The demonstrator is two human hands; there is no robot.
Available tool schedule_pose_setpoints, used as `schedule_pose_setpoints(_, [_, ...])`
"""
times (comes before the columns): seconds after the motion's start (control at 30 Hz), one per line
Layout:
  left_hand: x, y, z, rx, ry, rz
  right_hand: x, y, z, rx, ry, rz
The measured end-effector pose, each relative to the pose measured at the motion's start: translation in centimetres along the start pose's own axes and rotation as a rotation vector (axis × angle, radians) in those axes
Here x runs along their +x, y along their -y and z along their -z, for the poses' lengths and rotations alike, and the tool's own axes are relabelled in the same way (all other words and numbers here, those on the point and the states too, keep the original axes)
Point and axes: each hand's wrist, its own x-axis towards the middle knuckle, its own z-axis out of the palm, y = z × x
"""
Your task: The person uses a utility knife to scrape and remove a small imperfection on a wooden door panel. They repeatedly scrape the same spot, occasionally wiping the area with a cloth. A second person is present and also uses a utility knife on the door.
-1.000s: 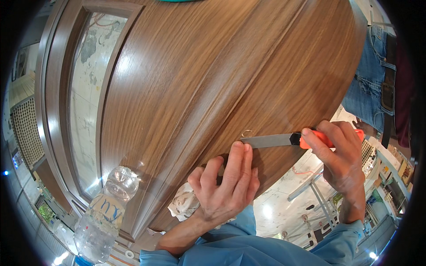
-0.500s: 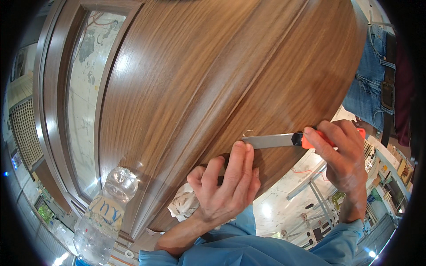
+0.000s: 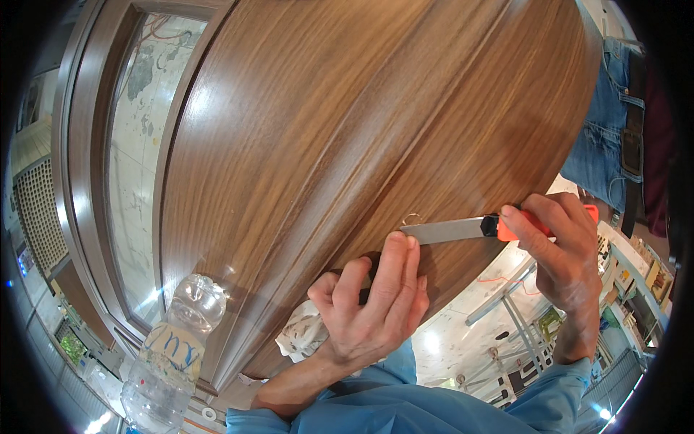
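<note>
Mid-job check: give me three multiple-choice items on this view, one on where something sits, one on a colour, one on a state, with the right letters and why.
1. Where is the clear plastic bottle?
A. lower left, beside the wooden door panel
B. on top of the panel
C. in the right hand

2. What colour is the handle of the utility knife?
A. blue
B. orange
C. green

3. How is the knife's blade?
A. retracted
B. snapped off
C. extended, its tip at the panel's surface

Answers:
1 A: the bottle stands at the lower left, by the panel's edge.
2 B: orange shows between the fingers of the right hand.
3 C: the metal blade reaches from the handle toward the fingertips of the left hand, which presses on the panel.
</note>
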Motion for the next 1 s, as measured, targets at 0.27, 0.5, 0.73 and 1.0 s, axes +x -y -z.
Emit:
schedule_pose_setpoints(0.27, [-0.08, -0.07, 0.08, 0.01, 0.008, -0.005, 0.04, 0.03, -0.04, -0.001, -0.025, -0.01])
schedule_pose_setpoints(0.5, [-0.35, -0.1, 0.18, 0.012, 0.022, -0.015, -0.11, 0.17, -0.15, -0.01, -0.035, -0.009])
schedule_pose_setpoints(0.73, [-0.5, -0.19, 0.06, 0.011, 0.022, -0.022, -0.08, 0.17, -0.24, -0.015, -0.039, -0.01])
schedule_pose_setpoints(1.0, [-0.66, -0.19, -0.02, 0.022, 0.014, -0.013, 0.13, 0.22, -0.18, -0.026, -0.053, 0.003])
